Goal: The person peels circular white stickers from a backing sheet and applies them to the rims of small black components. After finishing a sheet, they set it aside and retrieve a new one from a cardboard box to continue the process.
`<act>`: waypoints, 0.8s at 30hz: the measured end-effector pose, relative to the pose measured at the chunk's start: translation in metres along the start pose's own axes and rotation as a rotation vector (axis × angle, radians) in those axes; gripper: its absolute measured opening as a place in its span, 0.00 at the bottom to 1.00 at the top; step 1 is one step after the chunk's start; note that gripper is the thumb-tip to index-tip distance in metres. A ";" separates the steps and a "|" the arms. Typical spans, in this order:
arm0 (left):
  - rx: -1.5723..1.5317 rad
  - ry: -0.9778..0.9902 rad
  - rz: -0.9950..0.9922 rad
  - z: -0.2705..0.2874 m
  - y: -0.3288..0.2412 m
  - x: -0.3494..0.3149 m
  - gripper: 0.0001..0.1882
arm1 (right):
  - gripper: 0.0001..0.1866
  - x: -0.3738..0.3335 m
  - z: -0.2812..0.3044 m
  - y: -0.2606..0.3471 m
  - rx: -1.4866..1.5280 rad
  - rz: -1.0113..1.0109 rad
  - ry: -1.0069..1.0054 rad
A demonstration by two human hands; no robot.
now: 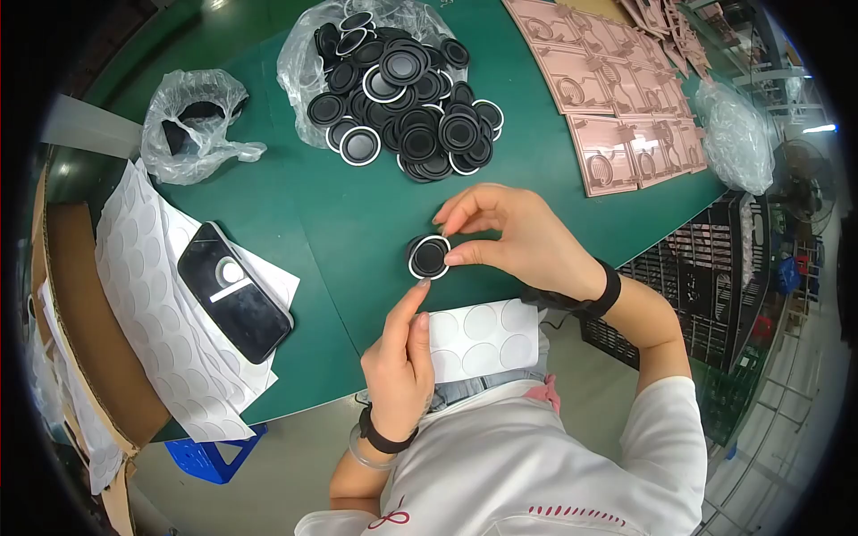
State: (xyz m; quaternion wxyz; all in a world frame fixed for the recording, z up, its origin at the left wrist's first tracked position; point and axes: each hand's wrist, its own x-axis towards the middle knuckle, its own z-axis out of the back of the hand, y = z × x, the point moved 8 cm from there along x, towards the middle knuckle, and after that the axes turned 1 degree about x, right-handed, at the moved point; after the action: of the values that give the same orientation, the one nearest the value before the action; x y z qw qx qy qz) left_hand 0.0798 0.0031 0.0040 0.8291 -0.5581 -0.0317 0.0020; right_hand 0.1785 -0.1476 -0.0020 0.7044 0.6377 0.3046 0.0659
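Observation:
A small black disc with a white outer ring (430, 256) is raised at a tilt over the green table, in front of me. The thumb and a finger of my right hand (527, 239) pinch its right edge. From below, the outstretched index finger of my left hand (399, 362) reaches the disc's lower rim; the thumb stays apart from that fingertip. Beside my left hand, a white sheet of round stickers (483, 339) lies at the table's near edge. Farther back, several similar black discs (418, 140) are heaped on and around a clear plastic bag (304, 67).
At the left, a black phone (235, 292) rests on stacked sticker sheets (147, 268) beside a cardboard box (94, 313). Another clear bag (192, 125) sits behind them. Pink moulded panels (608, 89) and a plastic bundle (735, 134) occupy the far right. Black crates (688, 268) stand beyond the right edge.

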 end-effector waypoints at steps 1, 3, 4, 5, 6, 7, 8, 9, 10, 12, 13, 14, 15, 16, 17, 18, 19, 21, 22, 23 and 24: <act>0.002 0.006 0.009 0.000 0.001 0.000 0.19 | 0.21 -0.001 0.002 0.008 -0.122 0.065 -0.063; 0.006 0.018 0.028 0.000 0.002 0.000 0.18 | 0.19 -0.005 0.006 0.023 -0.367 0.195 -0.188; 0.007 0.018 0.028 -0.001 0.002 0.000 0.18 | 0.19 -0.006 0.006 0.025 -0.366 0.195 -0.188; 0.007 0.009 0.017 -0.001 0.002 0.000 0.19 | 0.20 -0.007 0.002 0.029 -0.372 0.242 -0.150; 0.006 -0.001 0.006 -0.001 0.002 0.001 0.19 | 0.20 -0.009 -0.002 0.033 -0.378 0.289 -0.112; 0.006 -0.010 -0.004 -0.001 0.000 0.002 0.20 | 0.20 -0.010 -0.006 0.036 -0.383 0.335 -0.073; 0.006 -0.010 -0.005 -0.001 0.000 0.002 0.20 | 0.20 -0.009 -0.007 0.036 -0.383 0.336 -0.073; 0.019 0.006 0.016 -0.002 -0.001 0.004 0.21 | 0.20 -0.007 -0.010 0.036 -0.381 0.343 -0.058; 0.031 0.022 0.039 -0.003 -0.001 0.005 0.22 | 0.20 -0.005 -0.013 0.034 -0.378 0.350 -0.041; 0.044 0.038 0.062 -0.004 0.000 0.006 0.23 | 0.20 -0.003 -0.014 0.034 -0.374 0.355 -0.024; 0.058 0.050 0.070 -0.005 0.001 0.006 0.24 | 0.20 -0.002 -0.013 0.032 -0.365 0.340 -0.018; 0.071 0.062 0.078 -0.006 0.002 0.006 0.25 | 0.20 0.000 -0.013 0.031 -0.356 0.324 -0.013; 0.084 0.074 0.086 -0.006 0.003 0.005 0.26 | 0.20 0.001 -0.013 0.029 -0.348 0.307 -0.008; 0.082 0.074 0.088 -0.007 0.003 0.005 0.26 | 0.20 0.001 -0.013 0.029 -0.348 0.305 -0.007; 0.083 0.076 0.093 -0.007 0.003 0.005 0.26 | 0.21 0.001 -0.013 0.029 -0.355 0.311 -0.005; 0.084 0.077 0.098 -0.007 0.003 0.005 0.27 | 0.21 0.002 -0.013 0.029 -0.361 0.318 -0.002; 0.085 0.079 0.103 -0.008 0.003 0.005 0.27 | 0.21 0.002 -0.014 0.029 -0.368 0.324 0.000; 0.080 0.085 0.084 -0.007 0.004 0.009 0.27 | 0.21 0.000 -0.017 0.032 -0.419 0.357 -0.009; 0.077 0.091 0.064 -0.007 0.004 0.011 0.28 | 0.21 -0.002 -0.019 0.035 -0.469 0.392 -0.017; 0.074 0.095 0.043 -0.007 0.003 0.012 0.28 | 0.21 -0.004 -0.021 0.038 -0.520 0.428 -0.025; 0.073 0.095 0.042 -0.006 0.001 0.011 0.28 | 0.21 -0.004 -0.020 0.039 -0.521 0.429 -0.026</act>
State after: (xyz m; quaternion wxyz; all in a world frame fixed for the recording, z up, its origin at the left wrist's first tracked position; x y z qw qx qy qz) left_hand 0.0914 -0.0017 0.0009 0.8494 -0.5274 0.0193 -0.0061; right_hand 0.1759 -0.1255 0.0357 0.8177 0.4864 0.1277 0.2802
